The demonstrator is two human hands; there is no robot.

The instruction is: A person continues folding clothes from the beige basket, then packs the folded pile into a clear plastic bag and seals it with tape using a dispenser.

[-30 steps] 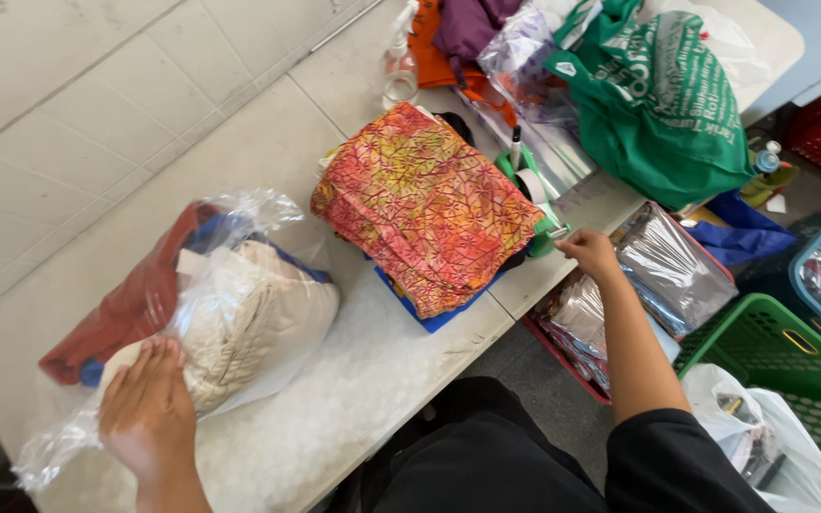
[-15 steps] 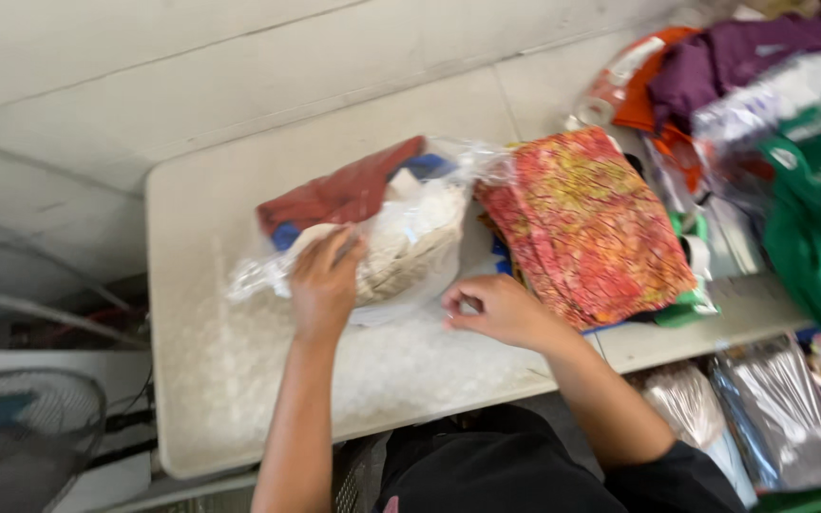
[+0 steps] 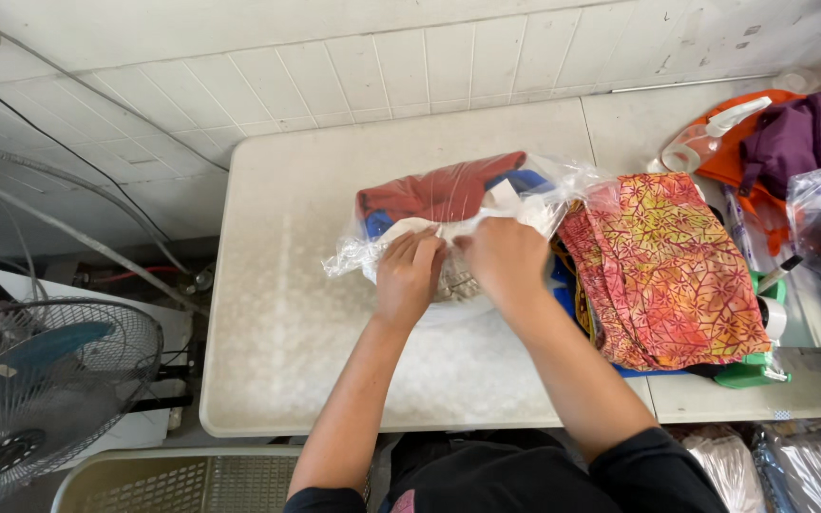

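Hands — left hand (image 3: 409, 275) and right hand (image 3: 504, 258) — pinch clear bag (image 3: 448, 214) of folded clothes at table (image 3: 277, 313) centre, probably pinning its flap; patterned fabric stack (image 3: 667, 271) at 3 o'clock.

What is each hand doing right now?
Left hand: closed, pinching the clear plastic bag of folded clothes.
Right hand: closed, gripping the same bag.

Clear glossy plastic bag (image 3: 534, 190), crinkly, w/ soft matt cloth inside. Table (image 3: 287, 313): speckled matt plastic. Patterned cloth stack (image 3: 667, 266) looks matt cotton.
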